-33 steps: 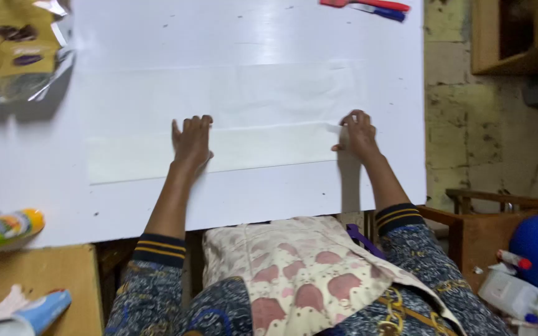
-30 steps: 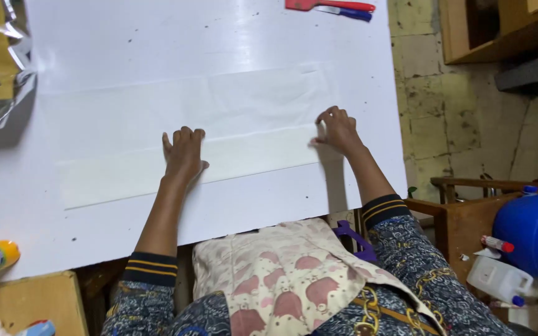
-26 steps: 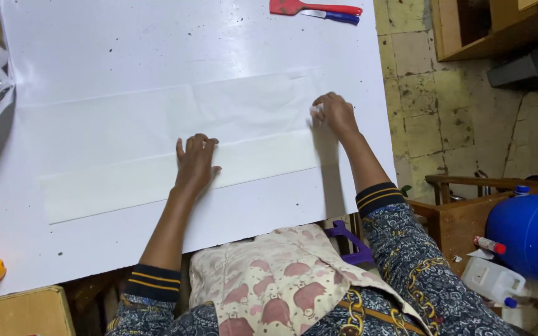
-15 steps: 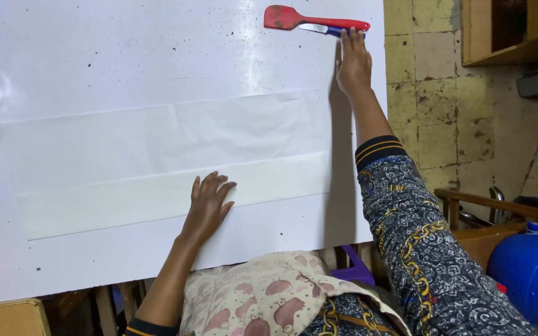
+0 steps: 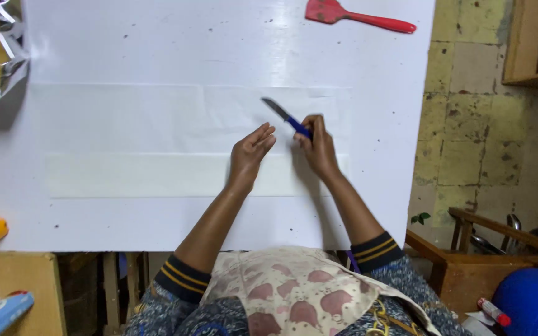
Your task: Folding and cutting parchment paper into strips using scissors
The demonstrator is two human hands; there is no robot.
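One knife [image 5: 284, 116], one red spatula [image 5: 357, 17]

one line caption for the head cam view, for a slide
Right hand holds a blue-handled knife over a pale sheet; left hand alongside.

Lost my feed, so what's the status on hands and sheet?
Right hand grips blue-handled knife. Left hand open on white sheet. Red spatula lies apart.

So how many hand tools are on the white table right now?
2: a blue-handled knife in the right hand, and a red spatula at the table's far edge.
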